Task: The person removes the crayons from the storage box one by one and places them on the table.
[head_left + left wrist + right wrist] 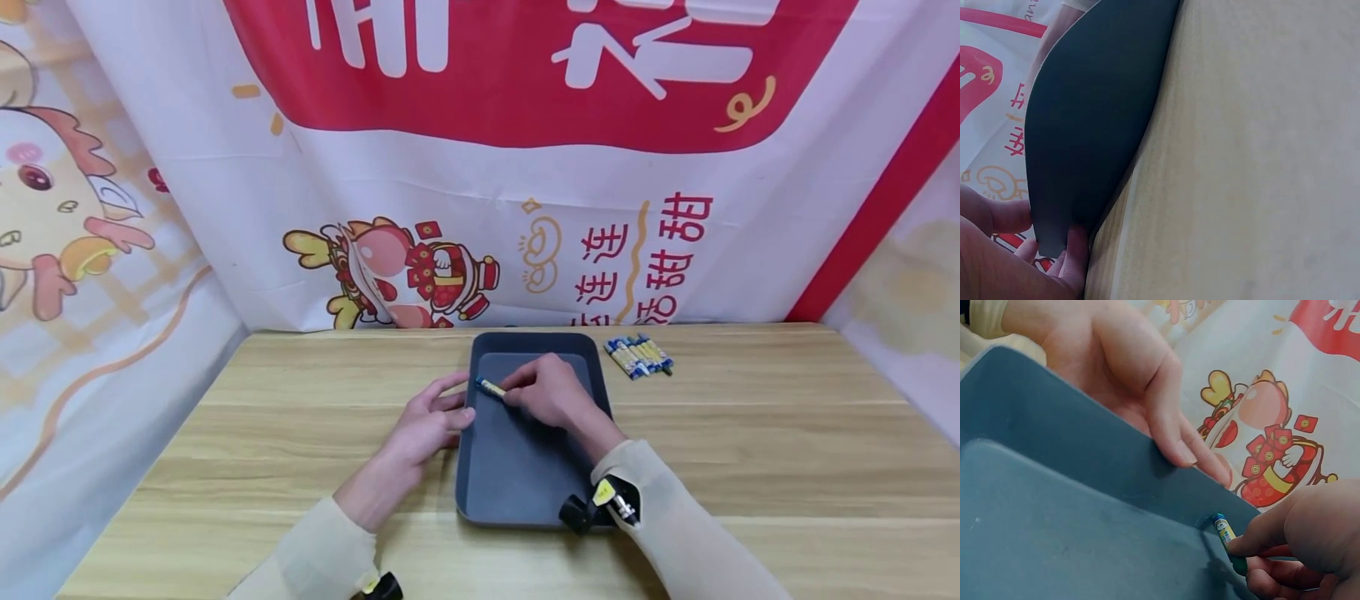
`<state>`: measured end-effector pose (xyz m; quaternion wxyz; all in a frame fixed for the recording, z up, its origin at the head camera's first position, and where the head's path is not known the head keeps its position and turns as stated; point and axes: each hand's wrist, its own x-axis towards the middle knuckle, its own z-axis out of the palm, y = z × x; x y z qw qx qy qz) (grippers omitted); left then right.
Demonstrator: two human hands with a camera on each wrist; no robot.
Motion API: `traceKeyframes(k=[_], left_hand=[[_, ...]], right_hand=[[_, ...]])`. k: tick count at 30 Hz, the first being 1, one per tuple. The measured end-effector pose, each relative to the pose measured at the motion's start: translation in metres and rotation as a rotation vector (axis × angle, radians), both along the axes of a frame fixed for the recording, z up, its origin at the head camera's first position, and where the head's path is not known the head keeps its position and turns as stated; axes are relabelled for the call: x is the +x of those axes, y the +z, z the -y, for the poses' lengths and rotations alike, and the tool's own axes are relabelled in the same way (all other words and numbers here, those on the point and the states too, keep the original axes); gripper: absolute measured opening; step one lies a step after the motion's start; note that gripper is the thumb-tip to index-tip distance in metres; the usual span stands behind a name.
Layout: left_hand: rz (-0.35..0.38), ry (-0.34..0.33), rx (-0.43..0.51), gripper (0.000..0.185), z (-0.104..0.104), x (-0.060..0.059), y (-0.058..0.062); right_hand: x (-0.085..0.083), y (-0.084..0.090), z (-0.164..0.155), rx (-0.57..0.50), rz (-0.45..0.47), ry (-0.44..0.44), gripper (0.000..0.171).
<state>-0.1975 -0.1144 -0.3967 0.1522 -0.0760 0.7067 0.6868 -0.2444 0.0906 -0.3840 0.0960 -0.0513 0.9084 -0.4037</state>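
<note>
A dark grey tray [525,483] lies on the wooden table [300,467]. My right hand [547,390] is over the tray's left half and pinches a small blue-and-yellow battery [491,387], whose blue end points left toward the tray's rim. In the right wrist view the battery [1227,537] sits between thumb and fingers just above the tray floor [1054,531]. My left hand [427,425] rests against the tray's left rim with straight fingers, thumb on the edge [1169,434]. The left wrist view shows the tray's outer wall [1091,119] and fingertips [1072,250] on it.
Several more blue-and-yellow batteries [639,356] lie in a row on the table to the right of the tray's far corner. A printed red and white banner [480,167] hangs behind and along both sides of the table.
</note>
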Motion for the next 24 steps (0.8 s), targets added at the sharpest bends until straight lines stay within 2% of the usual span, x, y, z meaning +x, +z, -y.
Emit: traceKeyframes(k=[10, 24], left_hand=[[0.001, -0.001, 0.005, 0.055, -0.0002, 0.002, 0.0024], [0.012, 0.004, -0.005, 0.055, 0.0006, -0.0008, 0.0018]], right_hand=[[-0.0004, 0.0016, -0.0064, -0.071, -0.03, -0.014, 0.013], [-0.0011, 0.0041, -0.0066, -0.111, -0.004, -0.067, 0.014]])
